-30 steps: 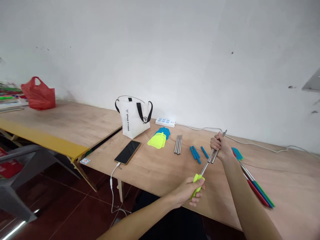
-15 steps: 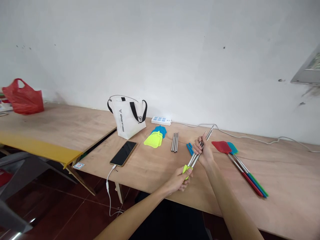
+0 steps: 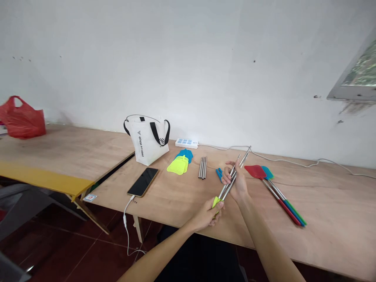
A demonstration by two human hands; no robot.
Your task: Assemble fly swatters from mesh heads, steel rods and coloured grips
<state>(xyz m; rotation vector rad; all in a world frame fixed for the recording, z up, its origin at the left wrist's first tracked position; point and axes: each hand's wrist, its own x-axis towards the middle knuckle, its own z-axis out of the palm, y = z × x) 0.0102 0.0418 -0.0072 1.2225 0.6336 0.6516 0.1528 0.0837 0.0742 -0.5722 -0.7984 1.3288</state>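
My left hand is wrapped round yellow-green fly swatter handles near the table's front edge. Thin metal rods run up and to the right from them, through my right hand. Its fingers curl round the rods, with one finger lifted a little. Blue handles lie on the table, partly hidden behind the right hand. To the left are several loose metal rods, yellow-green swatter heads and blue swatter heads. Right of my hands lie fly swatters with a red head and a blue head.
On the wooden table are a phone with a white cable, a white bag and a power strip. Its cord follows the wall. A red plastic bag stands on the table to the left.
The camera view has turned slightly to the right. The right hand has shifted slightly down along the rods, its fingers a bit looser. The left hand keeps its hold on the yellow-green handles.
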